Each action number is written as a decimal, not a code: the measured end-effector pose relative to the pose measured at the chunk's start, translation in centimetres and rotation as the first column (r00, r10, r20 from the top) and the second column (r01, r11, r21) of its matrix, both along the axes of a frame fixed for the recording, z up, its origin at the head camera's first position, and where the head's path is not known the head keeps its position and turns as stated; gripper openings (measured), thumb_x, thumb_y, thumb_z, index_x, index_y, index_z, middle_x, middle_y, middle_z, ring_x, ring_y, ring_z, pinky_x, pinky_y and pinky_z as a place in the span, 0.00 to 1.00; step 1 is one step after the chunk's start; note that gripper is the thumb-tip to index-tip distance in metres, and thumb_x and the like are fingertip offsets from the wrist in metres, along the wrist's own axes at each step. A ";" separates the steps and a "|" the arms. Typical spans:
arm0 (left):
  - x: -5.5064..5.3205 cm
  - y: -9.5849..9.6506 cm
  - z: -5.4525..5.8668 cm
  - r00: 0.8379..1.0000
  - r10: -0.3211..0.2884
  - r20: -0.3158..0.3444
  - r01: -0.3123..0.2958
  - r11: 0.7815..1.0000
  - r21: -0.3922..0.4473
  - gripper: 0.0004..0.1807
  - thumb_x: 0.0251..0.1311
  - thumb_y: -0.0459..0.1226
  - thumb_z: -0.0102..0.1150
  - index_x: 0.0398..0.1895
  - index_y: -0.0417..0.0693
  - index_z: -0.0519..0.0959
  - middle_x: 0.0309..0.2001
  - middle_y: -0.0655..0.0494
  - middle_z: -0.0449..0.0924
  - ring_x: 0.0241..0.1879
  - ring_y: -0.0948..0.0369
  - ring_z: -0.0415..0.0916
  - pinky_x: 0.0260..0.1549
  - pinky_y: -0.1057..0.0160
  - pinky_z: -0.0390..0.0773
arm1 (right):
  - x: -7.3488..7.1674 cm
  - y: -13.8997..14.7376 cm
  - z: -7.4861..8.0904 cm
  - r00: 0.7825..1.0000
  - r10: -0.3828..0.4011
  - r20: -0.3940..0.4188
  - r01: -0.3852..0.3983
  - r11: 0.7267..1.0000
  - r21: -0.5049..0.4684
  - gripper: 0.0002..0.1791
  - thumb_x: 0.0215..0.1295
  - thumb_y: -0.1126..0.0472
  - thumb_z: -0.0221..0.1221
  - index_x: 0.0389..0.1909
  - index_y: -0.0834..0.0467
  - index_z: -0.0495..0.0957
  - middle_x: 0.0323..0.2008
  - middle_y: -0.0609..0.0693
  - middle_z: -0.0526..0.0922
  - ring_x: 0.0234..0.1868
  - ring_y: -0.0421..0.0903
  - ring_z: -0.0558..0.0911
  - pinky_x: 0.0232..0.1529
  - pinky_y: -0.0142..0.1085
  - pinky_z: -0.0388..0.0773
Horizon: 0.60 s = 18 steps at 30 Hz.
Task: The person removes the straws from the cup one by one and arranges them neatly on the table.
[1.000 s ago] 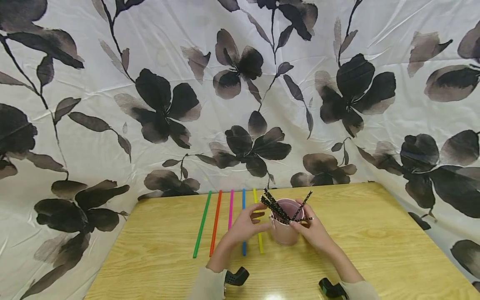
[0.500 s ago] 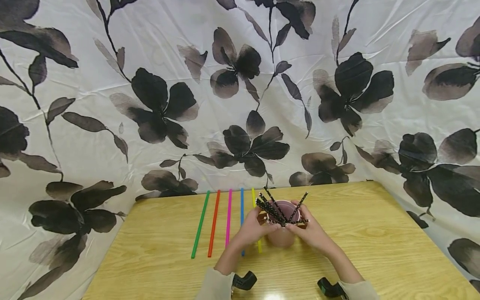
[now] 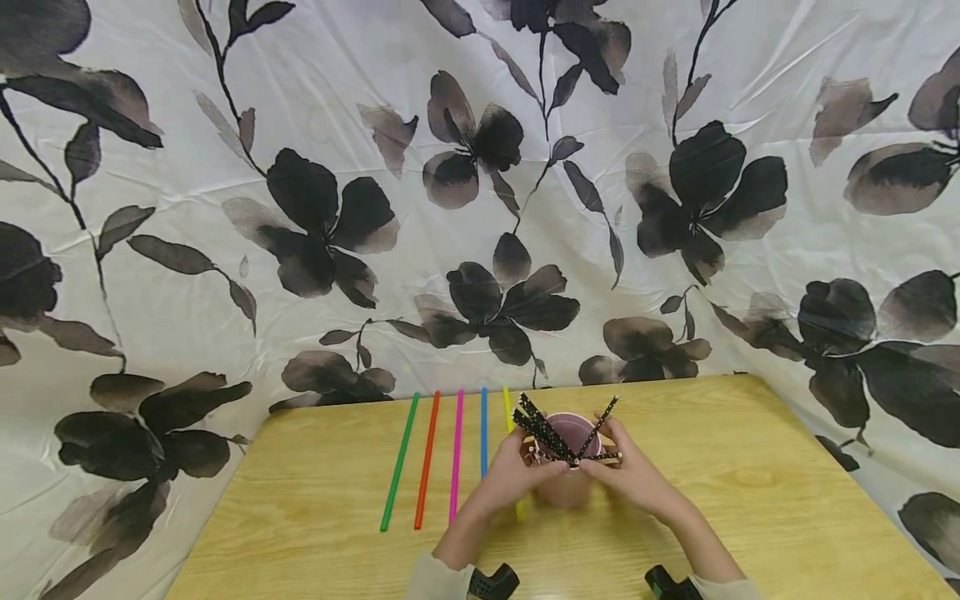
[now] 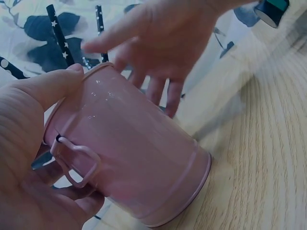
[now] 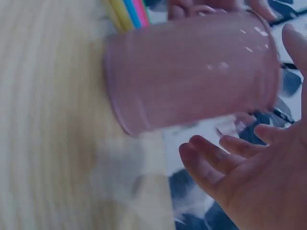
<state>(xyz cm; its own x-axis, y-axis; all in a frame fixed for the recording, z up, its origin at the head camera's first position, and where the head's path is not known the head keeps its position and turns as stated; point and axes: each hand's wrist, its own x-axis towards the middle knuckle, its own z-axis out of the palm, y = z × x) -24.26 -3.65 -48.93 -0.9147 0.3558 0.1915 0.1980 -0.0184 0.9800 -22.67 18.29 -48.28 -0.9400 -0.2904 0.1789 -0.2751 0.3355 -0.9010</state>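
Observation:
A pink metal bucket (image 3: 564, 493) stands on the wooden table, with several black drinking straws (image 3: 543, 430) patterned in white leaning out of its mouth. My left hand (image 3: 516, 472) holds its left side: the thumb presses the rim, and the other fingers curl by the small wire handle (image 4: 97, 165). On the opposite side is my right hand (image 3: 636, 477), its fingers spread and relaxed. The right wrist view shows a gap between those fingers (image 5: 206, 160) and the bucket wall. The bucket's far side is hidden in the head view.
Left of the bucket, green (image 3: 400, 462), red (image 3: 427, 461), pink (image 3: 456, 454), blue (image 3: 484, 433) and yellow (image 3: 508, 407) straws lie in a row. My left arm covers parts of some. A floral cloth (image 3: 480, 208) hangs behind the table (image 3: 750, 475).
My left hand has moved right, from beside the bucket onto its rim and side. The right hand has stayed at the bucket's right. The coloured straws lie as before.

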 end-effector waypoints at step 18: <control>0.0 0.2 -0.2 0.999 -0.014 -0.031 0.015 0.999 0.030 0.41 0.54 0.31 0.68 0.70 0.34 0.59 0.61 0.38 0.69 0.59 0.46 0.70 0.58 0.49 0.70 | -0.1 3.0 1.0 0.991 0.062 -0.119 -0.076 0.991 -0.112 0.12 0.59 0.65 0.67 0.43 0.64 0.81 0.41 0.59 0.83 0.40 0.43 0.82 0.40 0.35 0.81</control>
<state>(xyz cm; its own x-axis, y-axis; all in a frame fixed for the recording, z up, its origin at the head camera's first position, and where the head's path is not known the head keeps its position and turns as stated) -24.21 -3.47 -49.17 -0.9029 0.3629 0.2302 0.2273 -0.0512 0.9725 -22.79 21.25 -47.32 -0.8897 -0.3246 0.3210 -0.3981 0.2072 -0.8936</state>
